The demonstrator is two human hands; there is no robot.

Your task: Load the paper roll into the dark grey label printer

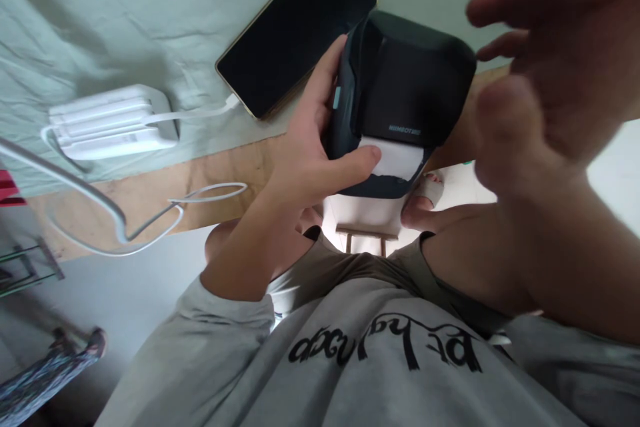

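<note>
A dark label printer (415, 87) is held up over the table's near edge, with a strip of white label paper (400, 160) sticking out of its slot. My left hand (320, 140) grips the printer from its left side, the thumb resting on the paper and the fingers partly hidden behind the body. To the right of the printer, apart from it, my right hand (540, 60) is raised with fingers spread, a little blurred, and nothing in it. Just behind the printer lies a smartphone (295, 33) with a dark screen, a white cable plugged into its end.
A white power bank or adapter (113, 121) lies at left on the pale green cloth (165, 7), cabled to the phone. A loose white cable (150, 233) loops over the wooden table edge (210, 167). Another person's leg (50, 367) shows at lower left.
</note>
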